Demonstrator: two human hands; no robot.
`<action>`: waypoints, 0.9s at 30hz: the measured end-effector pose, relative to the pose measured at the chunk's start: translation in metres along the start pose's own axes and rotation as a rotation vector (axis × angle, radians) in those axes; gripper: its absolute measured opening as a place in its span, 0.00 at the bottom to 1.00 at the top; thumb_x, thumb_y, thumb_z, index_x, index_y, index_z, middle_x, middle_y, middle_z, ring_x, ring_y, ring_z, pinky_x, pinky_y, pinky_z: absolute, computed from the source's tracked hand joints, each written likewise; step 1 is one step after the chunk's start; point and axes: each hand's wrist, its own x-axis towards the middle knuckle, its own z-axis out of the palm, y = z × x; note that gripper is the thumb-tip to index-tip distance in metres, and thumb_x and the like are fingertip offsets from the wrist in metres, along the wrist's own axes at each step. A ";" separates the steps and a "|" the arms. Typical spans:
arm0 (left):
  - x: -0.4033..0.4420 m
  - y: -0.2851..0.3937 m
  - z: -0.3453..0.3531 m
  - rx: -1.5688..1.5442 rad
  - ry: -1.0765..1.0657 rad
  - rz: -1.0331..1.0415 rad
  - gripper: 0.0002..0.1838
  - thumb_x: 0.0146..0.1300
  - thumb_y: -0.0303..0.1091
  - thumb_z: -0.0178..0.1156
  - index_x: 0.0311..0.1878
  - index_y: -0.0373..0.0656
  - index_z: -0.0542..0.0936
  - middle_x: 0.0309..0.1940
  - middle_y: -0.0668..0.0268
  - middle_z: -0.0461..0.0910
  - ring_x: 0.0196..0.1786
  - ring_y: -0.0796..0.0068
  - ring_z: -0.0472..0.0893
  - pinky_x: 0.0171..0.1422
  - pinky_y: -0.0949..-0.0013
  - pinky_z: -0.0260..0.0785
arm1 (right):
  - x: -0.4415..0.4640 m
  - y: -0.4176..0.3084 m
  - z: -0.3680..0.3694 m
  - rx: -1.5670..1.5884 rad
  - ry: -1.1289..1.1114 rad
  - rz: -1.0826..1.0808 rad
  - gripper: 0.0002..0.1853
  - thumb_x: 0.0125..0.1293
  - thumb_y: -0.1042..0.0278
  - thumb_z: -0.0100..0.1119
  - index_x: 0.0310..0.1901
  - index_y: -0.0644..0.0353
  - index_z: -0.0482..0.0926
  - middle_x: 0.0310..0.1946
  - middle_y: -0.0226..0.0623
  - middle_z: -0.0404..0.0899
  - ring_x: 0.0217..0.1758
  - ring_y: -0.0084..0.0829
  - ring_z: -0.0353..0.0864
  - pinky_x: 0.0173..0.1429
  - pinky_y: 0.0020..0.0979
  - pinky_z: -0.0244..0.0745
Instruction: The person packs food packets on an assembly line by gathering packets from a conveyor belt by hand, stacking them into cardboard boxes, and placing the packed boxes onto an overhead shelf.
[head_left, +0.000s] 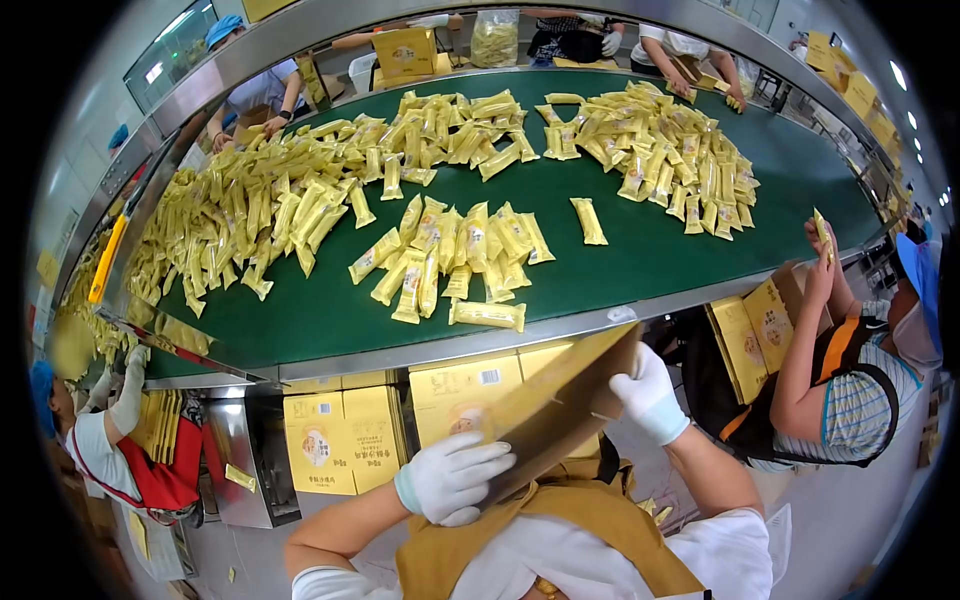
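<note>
An opened cardboard box (pixel 565 425), yellow outside and brown inside, is held tilted in front of my body, below the belt's near edge. My left hand (pixel 460 478), in a white glove, presses its fingers along the box's near left side. At the upper right end, my right hand (pixel 648 392), also gloved, grips the box's edge with the thumb showing. Just beyond the box, a small group of yellow wrapped snack packets (pixel 470 245) lies on the green conveyor belt (pixel 640 270). One packet (pixel 487 316) lies crosswise close to the metal rim.
Large heaps of packets (pixel 250 205) cover the belt's left and far side, with another heap (pixel 665 150) at right. Folded yellow boxes (pixel 340 440) stand under the rim. A co-worker (pixel 850 380) is close at right, another (pixel 110 440) at left; others work across the belt.
</note>
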 end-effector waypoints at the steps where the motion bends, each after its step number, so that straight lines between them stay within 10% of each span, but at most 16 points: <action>1: 0.002 -0.001 -0.005 0.030 -0.113 -0.069 0.13 0.56 0.42 0.60 0.26 0.43 0.82 0.42 0.51 0.84 0.44 0.53 0.83 0.51 0.56 0.73 | 0.001 -0.010 0.002 -0.349 -0.090 0.002 0.13 0.56 0.78 0.54 0.45 0.64 0.75 0.40 0.43 0.81 0.45 0.40 0.81 0.54 0.35 0.77; 3: 0.002 -0.005 -0.014 0.086 -0.337 -0.215 0.17 0.53 0.44 0.63 0.15 0.46 0.77 0.27 0.56 0.83 0.31 0.58 0.81 0.41 0.59 0.71 | -0.002 -0.031 0.017 -0.940 -0.258 -0.291 0.07 0.54 0.67 0.58 0.30 0.60 0.73 0.28 0.51 0.78 0.34 0.56 0.78 0.42 0.49 0.77; 6: 0.015 -0.027 -0.011 0.252 -0.088 -0.232 0.21 0.55 0.47 0.65 0.11 0.48 0.76 0.16 0.61 0.77 0.19 0.62 0.73 0.31 0.60 0.62 | -0.003 -0.027 0.049 -1.161 -0.561 -0.385 0.14 0.58 0.56 0.61 0.30 0.60 0.74 0.27 0.49 0.79 0.33 0.53 0.82 0.38 0.47 0.76; 11: 0.030 -0.042 0.014 0.022 -1.048 -0.533 0.20 0.64 0.47 0.59 0.51 0.45 0.85 0.50 0.60 0.85 0.53 0.64 0.82 0.61 0.64 0.70 | 0.009 -0.041 0.072 -1.208 -0.938 -0.396 0.32 0.58 0.33 0.63 0.39 0.63 0.79 0.39 0.50 0.80 0.43 0.50 0.82 0.48 0.43 0.76; 13: 0.013 -0.049 0.025 0.333 -0.482 -0.238 0.21 0.63 0.46 0.62 0.55 0.45 0.82 0.55 0.61 0.82 0.58 0.63 0.79 0.66 0.62 0.68 | 0.018 -0.056 0.059 -1.101 -1.192 -0.318 0.41 0.54 0.29 0.68 0.49 0.66 0.80 0.48 0.51 0.77 0.51 0.48 0.80 0.57 0.42 0.73; 14: 0.005 -0.051 0.030 0.477 -0.199 -0.085 0.22 0.62 0.45 0.63 0.57 0.45 0.81 0.57 0.61 0.80 0.61 0.62 0.78 0.68 0.61 0.67 | 0.019 -0.049 0.048 -0.960 -1.125 -0.374 0.40 0.53 0.32 0.70 0.51 0.66 0.80 0.47 0.50 0.77 0.50 0.47 0.79 0.56 0.41 0.74; 18: 0.019 -0.037 0.007 0.595 0.097 -0.583 0.28 0.56 0.41 0.69 0.61 0.45 0.79 0.52 0.63 0.80 0.57 0.62 0.79 0.64 0.59 0.69 | 0.004 -0.022 0.028 -0.647 -0.786 -0.203 0.45 0.49 0.45 0.80 0.62 0.67 0.72 0.47 0.49 0.74 0.48 0.45 0.78 0.55 0.40 0.76; 22: 0.032 -0.027 -0.016 0.131 -0.198 -0.765 0.31 0.57 0.42 0.72 0.64 0.44 0.77 0.39 0.60 0.83 0.42 0.56 0.84 0.50 0.57 0.74 | -0.009 0.008 0.036 -0.771 -0.330 -0.245 0.56 0.47 0.45 0.82 0.71 0.67 0.60 0.53 0.54 0.71 0.52 0.49 0.77 0.57 0.42 0.77; 23: 0.041 -0.029 -0.021 -0.139 -0.401 -0.929 0.41 0.54 0.54 0.72 0.70 0.49 0.72 0.55 0.50 0.80 0.55 0.47 0.81 0.58 0.46 0.71 | -0.007 0.015 0.042 -0.768 -0.270 -0.224 0.58 0.47 0.46 0.82 0.72 0.67 0.58 0.54 0.54 0.71 0.52 0.49 0.77 0.57 0.42 0.77; 26: 0.036 -0.008 0.002 0.327 -0.439 -0.607 0.50 0.52 0.65 0.69 0.77 0.60 0.65 0.71 0.42 0.65 0.70 0.38 0.68 0.68 0.31 0.58 | 0.001 0.043 0.049 -0.719 -0.230 -0.313 0.61 0.49 0.48 0.82 0.76 0.65 0.52 0.55 0.54 0.69 0.55 0.48 0.77 0.57 0.42 0.78; 27: 0.036 -0.006 0.008 0.295 -0.649 -0.683 0.58 0.46 0.71 0.69 0.81 0.65 0.57 0.80 0.40 0.47 0.77 0.30 0.53 0.70 0.21 0.43 | 0.004 0.038 0.050 -0.755 -0.259 -0.327 0.60 0.49 0.49 0.82 0.76 0.65 0.52 0.56 0.53 0.69 0.54 0.46 0.79 0.56 0.40 0.79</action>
